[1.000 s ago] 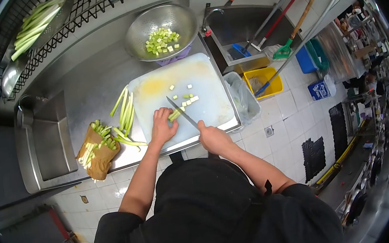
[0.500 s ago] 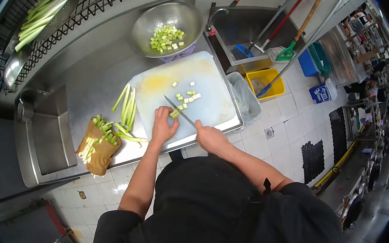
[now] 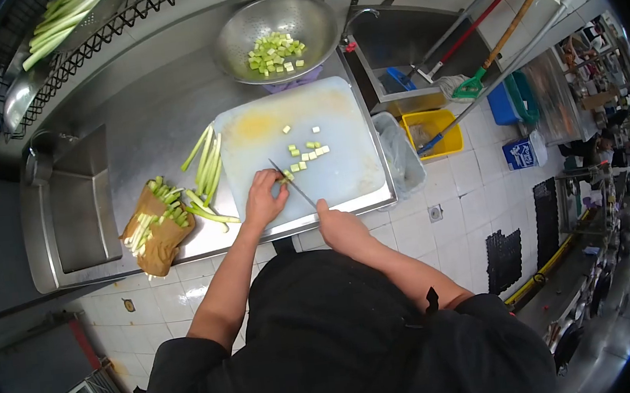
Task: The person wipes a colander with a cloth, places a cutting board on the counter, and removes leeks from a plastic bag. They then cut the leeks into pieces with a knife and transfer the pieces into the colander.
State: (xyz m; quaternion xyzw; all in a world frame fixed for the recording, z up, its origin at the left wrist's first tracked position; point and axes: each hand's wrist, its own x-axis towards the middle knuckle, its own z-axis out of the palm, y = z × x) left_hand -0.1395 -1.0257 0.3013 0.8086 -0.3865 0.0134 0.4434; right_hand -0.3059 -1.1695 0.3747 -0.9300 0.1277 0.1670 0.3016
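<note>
Head view: the right hand (image 3: 343, 226) is clamped around the handle of a knife (image 3: 299, 189), just beyond the near edge of the white cutting board (image 3: 348, 181). The blade slants over the board toward the far left, its tip beside the fingers of the left hand (image 3: 262, 200). The left hand's fingers and thumb are closed on a short green stalk (image 3: 286, 179) on the near left part of the board, beside the blade; the hand and knife hide part of it.

Pale green cut pieces (image 3: 312, 154) lie scattered to the right of and beyond the knife tip, some touching one another. A yellow stain (image 3: 250, 125) marks the far left of the board.

Left of the board, long stalks (image 3: 208, 165) lie on the metal counter (image 3: 147, 130). Farther left, near the front edge, a brown bag (image 3: 163, 248) holds shorter stalks (image 3: 168, 196). Beyond the board, a metal colander (image 3: 236, 32) holds more diced pieces (image 3: 277, 51), with a purple cloth (image 3: 295, 83) under its near side. A sink (image 3: 86, 220) is at the far left end; to the right, a yellow bin (image 3: 451, 142) stands on the floor.
</note>
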